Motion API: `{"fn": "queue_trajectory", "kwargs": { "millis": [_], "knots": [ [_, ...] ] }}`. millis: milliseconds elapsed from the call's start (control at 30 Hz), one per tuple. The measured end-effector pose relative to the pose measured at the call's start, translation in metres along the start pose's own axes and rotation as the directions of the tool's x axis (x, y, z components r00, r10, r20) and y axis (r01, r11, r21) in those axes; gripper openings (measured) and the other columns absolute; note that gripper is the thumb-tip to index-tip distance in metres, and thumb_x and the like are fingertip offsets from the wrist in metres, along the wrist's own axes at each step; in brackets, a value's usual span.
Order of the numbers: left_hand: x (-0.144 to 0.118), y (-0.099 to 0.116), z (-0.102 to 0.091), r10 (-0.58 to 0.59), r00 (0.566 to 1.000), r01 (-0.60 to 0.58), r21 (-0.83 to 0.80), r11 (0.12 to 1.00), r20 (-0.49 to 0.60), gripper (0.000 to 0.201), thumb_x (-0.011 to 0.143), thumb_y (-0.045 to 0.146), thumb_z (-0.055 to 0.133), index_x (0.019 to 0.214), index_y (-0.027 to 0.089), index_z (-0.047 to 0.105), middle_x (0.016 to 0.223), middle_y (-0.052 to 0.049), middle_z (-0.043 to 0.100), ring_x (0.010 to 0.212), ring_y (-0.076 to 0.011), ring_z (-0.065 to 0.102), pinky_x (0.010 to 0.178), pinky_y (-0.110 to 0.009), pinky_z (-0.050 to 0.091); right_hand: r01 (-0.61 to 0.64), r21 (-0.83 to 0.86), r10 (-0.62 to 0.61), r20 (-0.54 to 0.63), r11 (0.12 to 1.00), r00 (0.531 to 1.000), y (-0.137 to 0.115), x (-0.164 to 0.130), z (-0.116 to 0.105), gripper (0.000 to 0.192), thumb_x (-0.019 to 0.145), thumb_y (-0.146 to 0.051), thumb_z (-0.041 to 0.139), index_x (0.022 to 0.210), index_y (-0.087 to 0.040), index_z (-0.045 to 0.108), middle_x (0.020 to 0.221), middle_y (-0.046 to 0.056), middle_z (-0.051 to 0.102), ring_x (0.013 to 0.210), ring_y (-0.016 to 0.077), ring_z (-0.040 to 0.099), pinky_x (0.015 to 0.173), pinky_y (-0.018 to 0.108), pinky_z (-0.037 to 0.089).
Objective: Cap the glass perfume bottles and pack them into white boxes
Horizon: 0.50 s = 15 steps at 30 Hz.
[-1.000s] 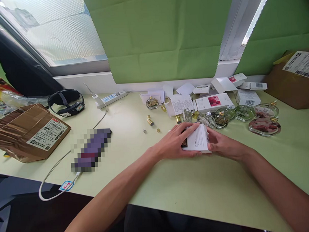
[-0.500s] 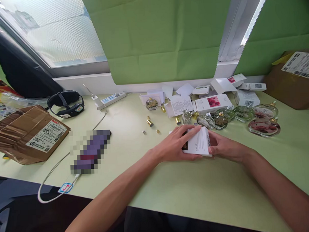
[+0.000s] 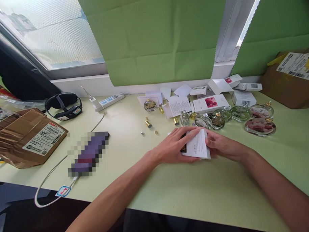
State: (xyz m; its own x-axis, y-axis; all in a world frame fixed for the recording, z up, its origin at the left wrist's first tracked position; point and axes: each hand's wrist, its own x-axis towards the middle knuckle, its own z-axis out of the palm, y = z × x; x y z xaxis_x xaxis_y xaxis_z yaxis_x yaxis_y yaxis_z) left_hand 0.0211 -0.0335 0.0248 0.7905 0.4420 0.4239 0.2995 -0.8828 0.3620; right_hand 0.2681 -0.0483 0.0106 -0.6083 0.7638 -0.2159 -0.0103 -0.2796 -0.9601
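A small white carton (image 3: 198,145) with printed text lies on the pale green table (image 3: 187,192), held between both hands. My left hand (image 3: 174,147) lies over its left part, fingers spread across the top. From the right, my right hand (image 3: 220,146) grips the carton's end. A dark patch shows at the carton's left edge under my left fingers. Just behind the carton stand several round glass perfume bottles (image 3: 217,120) with gold caps.
More white cartons (image 3: 211,103) and leaflets lie near the window wall. Loose gold caps (image 3: 147,124) sit left of my hands. A blurred dark object (image 3: 89,152) with a white cable, a power strip (image 3: 108,100), a black headset (image 3: 63,105) and cardboard boxes (image 3: 28,135) are around.
The view has drifted slightly, and both hands with the carton have come a little nearer to me. The grip on the carton is the same.
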Motion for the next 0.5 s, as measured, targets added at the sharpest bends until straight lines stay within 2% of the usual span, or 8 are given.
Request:
{"fn": "queue_trajectory", "kwargs": {
  "millis": [67, 133, 200, 267, 300, 367, 433, 500],
  "knots": [
    [0.000, -0.001, -0.006, -0.003, 1.000, 0.004, 0.023, 1.000, -0.020, 0.094, 0.085, 0.055, 0.066, 0.158, 0.033, 0.011, 0.149, -0.014, 0.042, 0.136, -0.0309, 0.045, 0.112, -0.049, 0.042, -0.055, -0.052, 0.056, 0.020, 0.997, 0.998, -0.009, -0.010, -0.007, 0.086, 0.087, -0.052, 0.068, 0.156, -0.040, 0.019, 0.092, 0.001, 0.060, 0.062, 0.0106, 0.054, 0.043, 0.018, 0.037],
    [0.000, -0.005, -0.016, -0.023, 0.997, 0.028, 0.062, 0.998, -0.079, 0.094, 0.083, 0.055, 0.067, 0.158, 0.032, 0.015, 0.146, -0.015, 0.045, 0.133, -0.0313, 0.047, 0.109, -0.049, 0.044, -0.103, -0.135, 0.108, 0.031, 0.985, 0.994, -0.019, -0.022, -0.018, 0.088, 0.085, -0.048, 0.072, 0.155, -0.042, 0.019, 0.104, 0.004, 0.061, 0.066, 0.0131, 0.060, 0.039, 0.018, 0.035],
    [-0.003, -0.012, -0.028, -0.057, 0.984, 0.077, 0.112, 0.991, -0.171, 0.094, 0.082, 0.055, 0.069, 0.157, 0.031, 0.018, 0.144, -0.015, 0.045, 0.131, -0.0319, 0.048, 0.107, -0.048, 0.046, -0.116, -0.208, 0.114, -0.023, 0.971, 0.993, -0.029, -0.035, -0.031, 0.070, 0.084, -0.046, 0.073, 0.146, -0.036, 0.040, 0.100, 0.004, 0.061, 0.062, 0.0122, 0.059, 0.038, 0.019, 0.031],
    [-0.005, -0.020, -0.040, -0.100, 0.953, 0.151, 0.160, 0.976, -0.285, 0.092, 0.081, 0.053, 0.070, 0.156, 0.030, 0.022, 0.143, -0.016, 0.044, 0.131, -0.0320, 0.048, 0.105, -0.046, 0.047, -0.038, -0.240, -0.014, -0.210, 0.970, 0.978, -0.035, -0.042, -0.042, 0.041, 0.082, -0.047, 0.074, 0.114, -0.024, 0.064, 0.080, 0.000, 0.057, 0.052, 0.0089, 0.050, 0.040, 0.020, 0.028],
    [-0.006, -0.025, -0.045, -0.130, 0.930, 0.201, 0.180, 0.963, -0.344, 0.091, 0.081, 0.052, 0.071, 0.156, 0.029, 0.024, 0.143, -0.015, 0.044, 0.130, -0.0318, 0.048, 0.104, -0.045, 0.047, 0.040, -0.257, -0.128, -0.336, 0.966, 0.933, -0.037, -0.043, -0.047, 0.033, 0.082, -0.050, 0.073, 0.096, -0.021, 0.065, 0.071, -0.003, 0.052, 0.048, 0.0076, 0.044, 0.041, 0.021, 0.026],
    [-0.008, -0.033, -0.051, -0.221, 0.851, 0.353, 0.208, 0.912, -0.477, 0.086, 0.082, 0.050, 0.070, 0.154, 0.028, 0.028, 0.142, -0.015, 0.046, 0.130, -0.0311, 0.048, 0.105, -0.044, 0.044, 0.201, -0.315, -0.352, -0.557, 0.927, 0.752, -0.038, -0.040, -0.054, 0.040, 0.083, -0.057, 0.067, 0.074, -0.021, 0.053, 0.061, -0.006, 0.040, 0.047, 0.0070, 0.036, 0.044, 0.023, 0.025],
    [-0.009, -0.042, -0.054, -0.326, 0.723, 0.541, 0.205, 0.815, -0.609, 0.082, 0.083, 0.049, 0.070, 0.152, 0.027, 0.032, 0.141, -0.014, 0.047, 0.130, -0.0311, 0.047, 0.108, -0.046, 0.039, 0.269, -0.390, -0.472, -0.678, 0.881, 0.563, -0.037, -0.034, -0.058, 0.044, 0.086, -0.062, 0.059, 0.072, -0.023, 0.044, 0.061, -0.007, 0.034, 0.048, 0.0084, 0.032, 0.046, 0.025, 0.026],
    [-0.010, -0.050, -0.054, -0.406, 0.598, 0.689, 0.185, 0.701, -0.691, 0.080, 0.082, 0.048, 0.069, 0.151, 0.026, 0.035, 0.141, -0.013, 0.048, 0.131, -0.0316, 0.046, 0.111, -0.047, 0.034, 0.222, -0.451, -0.501, -0.736, 0.865, 0.456, -0.035, -0.027, -0.060, 0.040, 0.087, -0.062, 0.057, 0.076, -0.025, 0.046, 0.061, -0.007, 0.035, 0.049, 0.0101, 0.033, 0.047, 0.027, 0.026]
  ]
}}
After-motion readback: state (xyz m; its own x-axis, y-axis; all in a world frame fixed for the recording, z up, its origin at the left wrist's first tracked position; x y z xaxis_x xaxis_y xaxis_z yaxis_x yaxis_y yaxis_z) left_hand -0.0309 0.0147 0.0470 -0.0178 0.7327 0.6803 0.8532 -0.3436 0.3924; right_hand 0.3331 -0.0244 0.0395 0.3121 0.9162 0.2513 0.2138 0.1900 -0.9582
